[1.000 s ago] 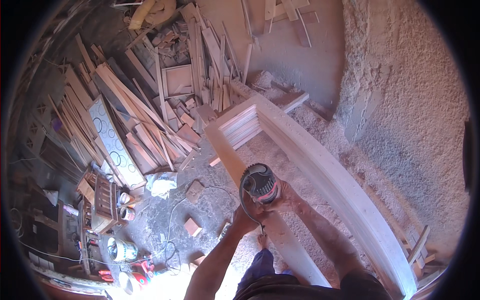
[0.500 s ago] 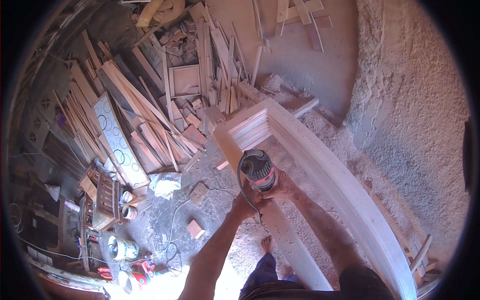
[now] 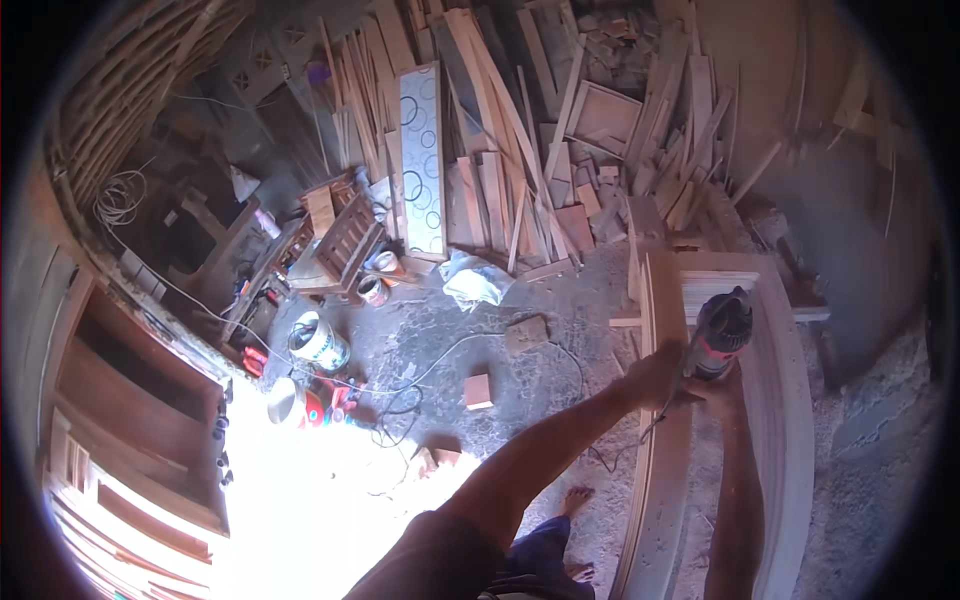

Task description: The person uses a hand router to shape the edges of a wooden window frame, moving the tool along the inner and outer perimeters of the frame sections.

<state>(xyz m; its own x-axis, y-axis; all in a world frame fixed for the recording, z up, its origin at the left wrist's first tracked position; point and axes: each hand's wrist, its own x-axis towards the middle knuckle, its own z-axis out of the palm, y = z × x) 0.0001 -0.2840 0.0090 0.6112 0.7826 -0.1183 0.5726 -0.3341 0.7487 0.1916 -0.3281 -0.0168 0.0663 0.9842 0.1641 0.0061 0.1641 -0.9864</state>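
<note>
My left hand and my right hand are both closed round a corded router with a black top and a red band. The left one grips its near left side, the right one its lower near side. The tool leans over the left beam of a pale wooden frame, near the frame's far end. Hands and tool body hide its base, so I cannot tell whether it touches the wood. A dark cord hangs from the router beside my left hand.
Scrap boards lean in a heap at the back. A wood block, a brownish block and a trailing cable lie on the floor. Buckets stand at left, near a wooden rack. Wood shavings cover the floor at right.
The view has swung left, so the frame and hands appear farther right and more of the bright left side shows. Both hands still hold the router.
</note>
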